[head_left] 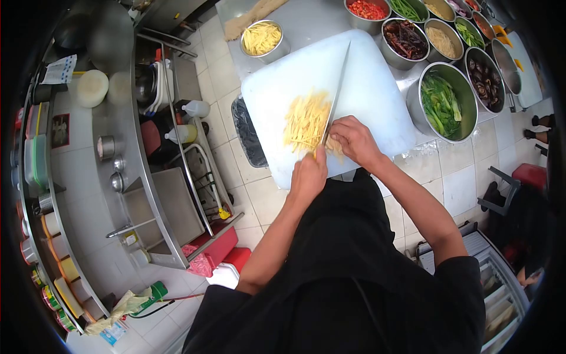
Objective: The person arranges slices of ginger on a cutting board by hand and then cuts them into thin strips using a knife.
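Note:
My left hand (309,174) is closed around the handle of a long kitchen knife (339,85), whose blade points away from me over the white cutting board (374,71). Left of the blade lies a heap of thin pale yellow strips (303,123) that look like ginger, slightly blurred. My right hand (355,141) rests on the board with fingers curled close beside the blade. Under those fingertips sit pale yellow slices (335,147), partly hidden by the hand.
A steel pot of similar strips (262,39) stands beyond the board. On the right are a pot of leafy greens (441,106), dried red chillies (405,40) and several other filled pots. A steel rack (154,206) stands left; a person's feet (539,127) show far right.

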Available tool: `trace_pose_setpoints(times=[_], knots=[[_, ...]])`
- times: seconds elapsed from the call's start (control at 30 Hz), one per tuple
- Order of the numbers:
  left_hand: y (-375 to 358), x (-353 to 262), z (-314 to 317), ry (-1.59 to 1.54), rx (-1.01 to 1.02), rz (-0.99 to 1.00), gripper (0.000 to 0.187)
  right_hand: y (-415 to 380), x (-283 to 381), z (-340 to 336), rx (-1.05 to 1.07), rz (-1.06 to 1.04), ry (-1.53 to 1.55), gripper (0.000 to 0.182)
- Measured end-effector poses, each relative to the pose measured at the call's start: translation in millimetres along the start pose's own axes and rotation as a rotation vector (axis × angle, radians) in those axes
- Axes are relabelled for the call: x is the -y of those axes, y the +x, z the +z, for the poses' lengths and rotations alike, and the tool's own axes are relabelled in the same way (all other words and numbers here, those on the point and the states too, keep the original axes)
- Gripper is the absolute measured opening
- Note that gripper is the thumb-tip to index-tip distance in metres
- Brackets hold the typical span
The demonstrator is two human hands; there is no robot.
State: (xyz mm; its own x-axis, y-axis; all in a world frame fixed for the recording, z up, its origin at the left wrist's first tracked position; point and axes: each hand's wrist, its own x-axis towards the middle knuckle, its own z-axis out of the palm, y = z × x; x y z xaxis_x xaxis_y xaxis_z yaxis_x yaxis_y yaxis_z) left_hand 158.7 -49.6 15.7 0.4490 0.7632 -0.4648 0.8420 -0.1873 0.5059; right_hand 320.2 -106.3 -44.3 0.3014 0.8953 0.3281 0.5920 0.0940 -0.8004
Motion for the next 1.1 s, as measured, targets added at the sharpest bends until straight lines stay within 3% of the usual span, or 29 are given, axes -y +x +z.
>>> trace_pose_setpoints(times=[0.13,0.37,0.47,0.6,0.9,1.0,1.1], knots=[[-4,-28,-23,-0.001,0.034,-0.067,0.063,-1,2,2,-0.037,0.023,-0.019,0.012],[-53,-1,-22,0.030,0.089,-0.145,0.063,-4,2,2,-0.050,0.004,-0.018,0.012],[-18,11,6,0.004,0.023,0.000,0.063,-5,3,3,-0.055,-0.005,-0.014,0.012],[9,-25,-12,-0.012,-0.006,-0.077,0.064,-2,5,1,-0.061,0.010,-0.026,0.013],[-52,4,-18,0.008,0.083,-0.116,0.063,-4,4,3,-0.079,0.009,-0.004,0.013],[-11,20,16,-0.014,-0.003,0.056,0.062,-3,3,3,-0.072,-0.013,-0.028,0.013],[13,-20,-3,-0.038,-0.021,0.000,0.062,-4,4,2,-0.048,0.015,-0.055,0.013]])
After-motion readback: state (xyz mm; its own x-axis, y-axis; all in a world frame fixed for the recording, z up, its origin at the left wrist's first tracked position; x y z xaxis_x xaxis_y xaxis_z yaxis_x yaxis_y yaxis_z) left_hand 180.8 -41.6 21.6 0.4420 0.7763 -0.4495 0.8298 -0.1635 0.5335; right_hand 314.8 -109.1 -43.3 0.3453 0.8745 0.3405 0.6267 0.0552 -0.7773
